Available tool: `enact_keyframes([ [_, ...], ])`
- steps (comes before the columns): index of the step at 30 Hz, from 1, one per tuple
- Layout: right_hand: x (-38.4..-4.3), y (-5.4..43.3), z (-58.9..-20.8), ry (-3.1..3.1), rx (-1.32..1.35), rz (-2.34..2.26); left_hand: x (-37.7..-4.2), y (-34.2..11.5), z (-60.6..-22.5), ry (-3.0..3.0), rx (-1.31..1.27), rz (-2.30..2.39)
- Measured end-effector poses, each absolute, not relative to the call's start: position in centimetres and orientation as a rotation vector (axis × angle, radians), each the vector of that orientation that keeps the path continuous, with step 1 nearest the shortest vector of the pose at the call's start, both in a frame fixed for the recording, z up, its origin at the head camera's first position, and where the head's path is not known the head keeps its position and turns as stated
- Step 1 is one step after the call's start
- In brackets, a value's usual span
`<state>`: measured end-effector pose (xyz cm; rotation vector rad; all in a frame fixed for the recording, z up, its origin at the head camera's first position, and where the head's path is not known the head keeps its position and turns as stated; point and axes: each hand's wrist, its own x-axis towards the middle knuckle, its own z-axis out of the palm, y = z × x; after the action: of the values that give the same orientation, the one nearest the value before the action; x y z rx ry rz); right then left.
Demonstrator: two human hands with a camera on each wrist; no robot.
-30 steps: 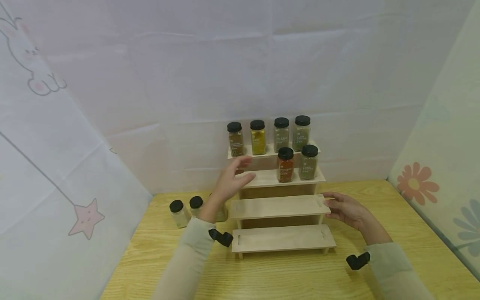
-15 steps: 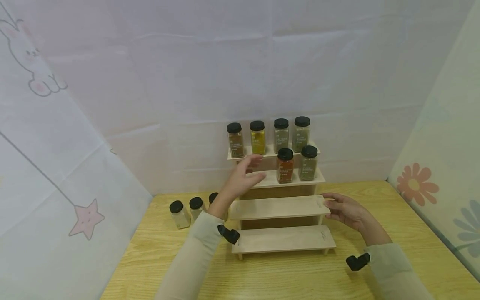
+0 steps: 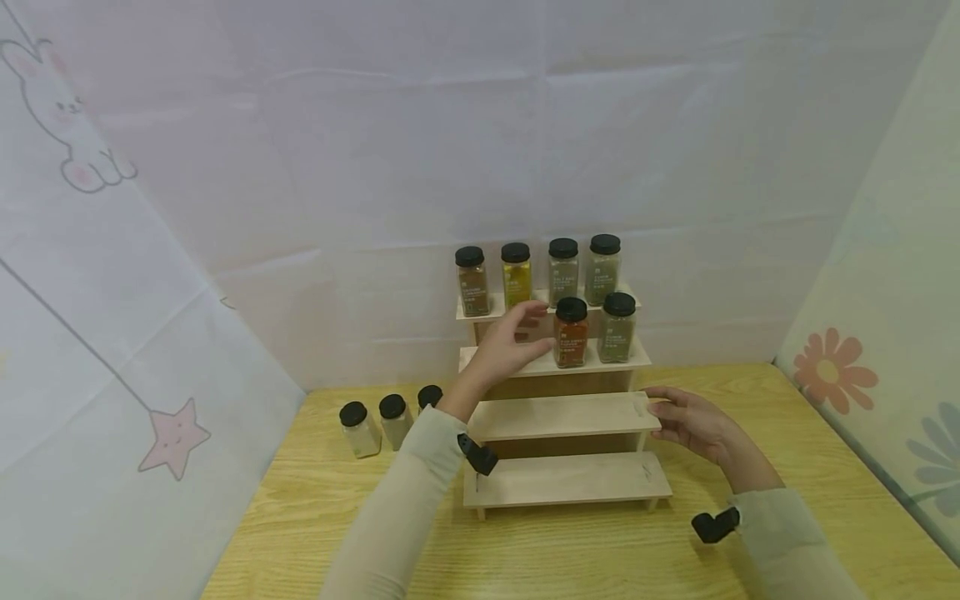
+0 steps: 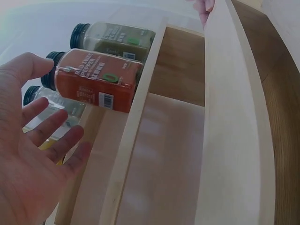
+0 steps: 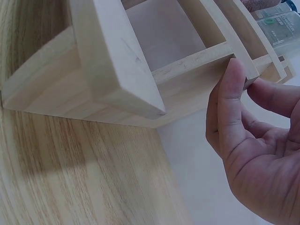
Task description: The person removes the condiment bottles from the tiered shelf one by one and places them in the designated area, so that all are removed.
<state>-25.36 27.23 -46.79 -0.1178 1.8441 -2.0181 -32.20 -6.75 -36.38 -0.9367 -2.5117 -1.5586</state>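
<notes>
A four-step wooden spice rack [image 3: 566, 479] stands on the table. My left hand [image 3: 506, 350] reaches over its second-highest step, fingers spread, right beside a jar of red pepper powder [image 3: 572, 337]. In the left wrist view the thumb comes up to the black lid of that red jar [image 4: 96, 79], and the palm holds nothing. A jar of green powder [image 3: 617, 332] stands to the right of the red one. At the rack's right side, my right hand [image 3: 693, 425] pinches the end of the step below; the right wrist view shows thumb and fingers [image 5: 232, 93] around its corner.
Along the top step stand several black-lidded jars, among them a brown one [image 3: 472, 287] and a yellow one [image 3: 517, 279]. Three more jars, including a pale one [image 3: 362, 433], stand on the wooden table [image 3: 300, 517] left of the rack. White cloth [image 3: 375, 167] hangs behind.
My left hand has moved right along the second-highest step, up to the red jar. The right hand has kept its pinch on the rack, and the jars have stayed in place.
</notes>
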Motion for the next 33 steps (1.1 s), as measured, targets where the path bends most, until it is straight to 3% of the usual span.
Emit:
enact_keyframes([
  [33, -25.5, 27.5, -47.0, 1.825, -0.136, -2.027, -33.3, -2.4, -37.6, -2.404, -0.827, -1.753],
])
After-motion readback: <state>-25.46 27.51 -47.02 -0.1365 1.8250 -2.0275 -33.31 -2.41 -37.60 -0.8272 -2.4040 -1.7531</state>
